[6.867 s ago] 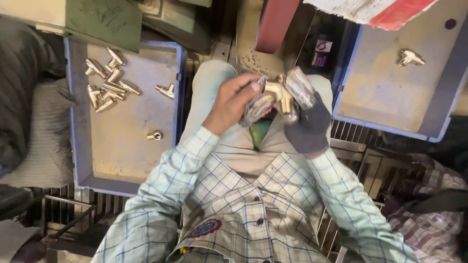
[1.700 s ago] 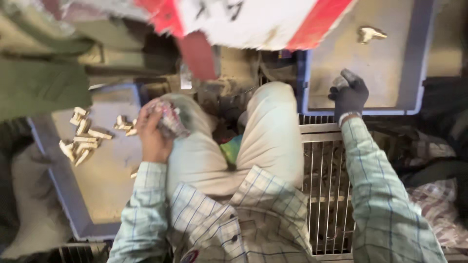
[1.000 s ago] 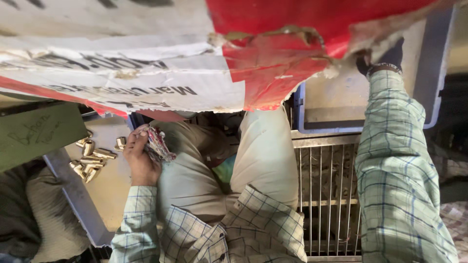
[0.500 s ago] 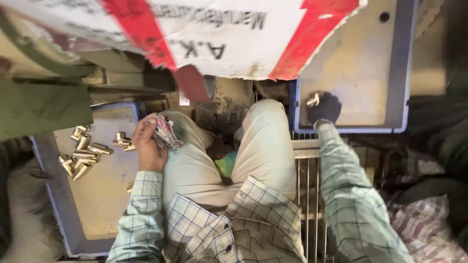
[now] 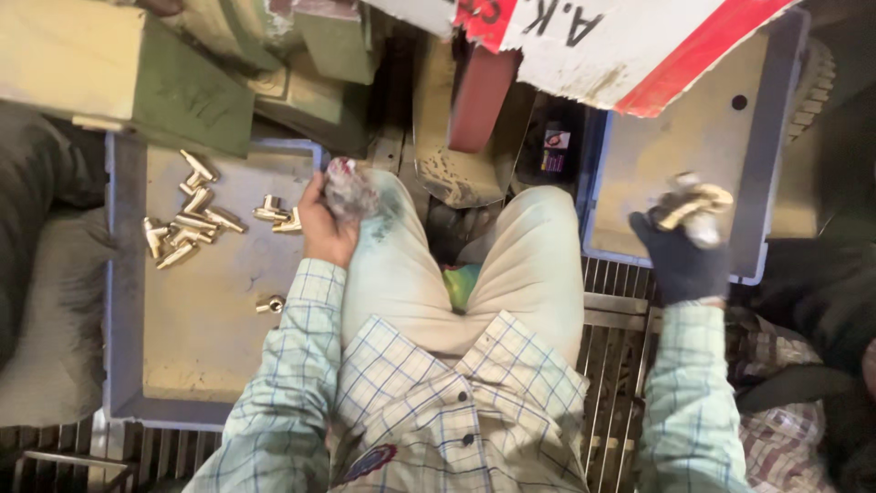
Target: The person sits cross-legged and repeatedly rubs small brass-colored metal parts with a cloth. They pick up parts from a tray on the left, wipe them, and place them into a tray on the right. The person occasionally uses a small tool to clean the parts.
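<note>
The left hand (image 5: 321, 228) is bare and rests on the left knee, its fingers closed around a crumpled rag (image 5: 347, 190). Just left of it stands the left tray (image 5: 128, 365), grey-blue with a sandy floor; a cluster of brass fittings (image 5: 182, 228) lies at its far left, and one single fitting (image 5: 269, 304) lies apart, nearer the person. The right hand (image 5: 683, 256) wears a dark glove and is raised over the near edge of the right tray (image 5: 757, 183), its fingers closed on a brass fitting (image 5: 693, 203); blur hides the exact grip. A torn white-and-red cardboard sheet (image 5: 639, 46) overhangs the far side.
</note>
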